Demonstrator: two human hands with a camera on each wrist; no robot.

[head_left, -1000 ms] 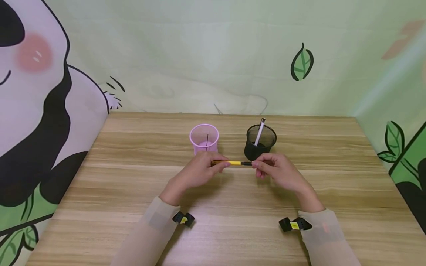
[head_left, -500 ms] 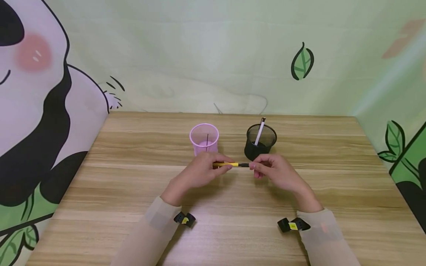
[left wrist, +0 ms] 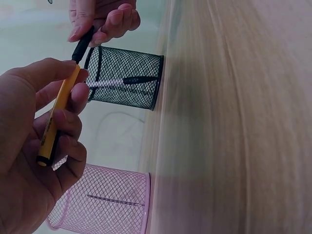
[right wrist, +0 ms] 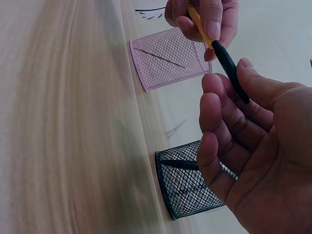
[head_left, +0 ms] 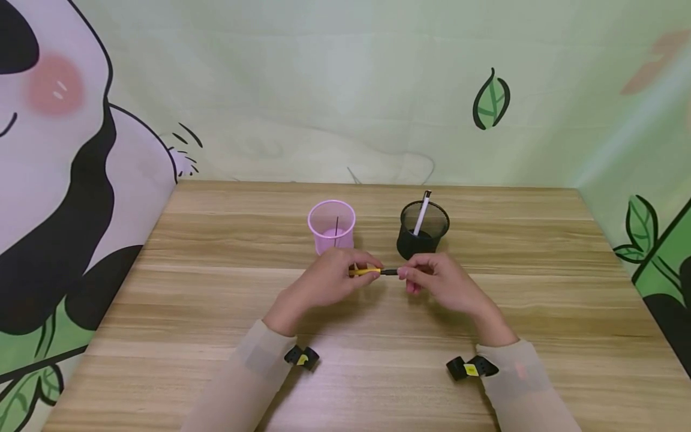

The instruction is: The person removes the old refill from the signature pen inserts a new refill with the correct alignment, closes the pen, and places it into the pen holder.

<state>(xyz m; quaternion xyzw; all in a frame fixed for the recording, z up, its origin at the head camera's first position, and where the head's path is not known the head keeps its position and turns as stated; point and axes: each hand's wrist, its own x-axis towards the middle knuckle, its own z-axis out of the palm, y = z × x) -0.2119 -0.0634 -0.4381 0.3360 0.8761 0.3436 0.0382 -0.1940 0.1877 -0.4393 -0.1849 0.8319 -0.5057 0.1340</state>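
Observation:
Between my two hands is a pen with a yellow barrel [left wrist: 62, 95] and a black ribbed end [right wrist: 227, 66]. My left hand [head_left: 329, 279] grips the yellow barrel between thumb and fingers. Its black rear tip shows below those fingers in the left wrist view. My right hand [head_left: 444, 282] pinches the black end with thumb and forefinger, its other fingers loosely bent. The pen lies nearly level above the table, just in front of two mesh pen cups. The pink pen cup [head_left: 332, 242] stands behind my left hand, the black pen cup [head_left: 412, 247] behind my right.
A white pen [head_left: 421, 217] leans upright in the black cup. A thin dark line [left wrist: 117, 200] runs along the pink cup's wall; whether it is an object is unclear. The wooden table [head_left: 378, 372] ends at a printed cloth backdrop [head_left: 302, 90].
My right hand has shifted left and the left hand slightly right, so they are closer. The pen has slid left, farther into my left hand. The cups stay in place.

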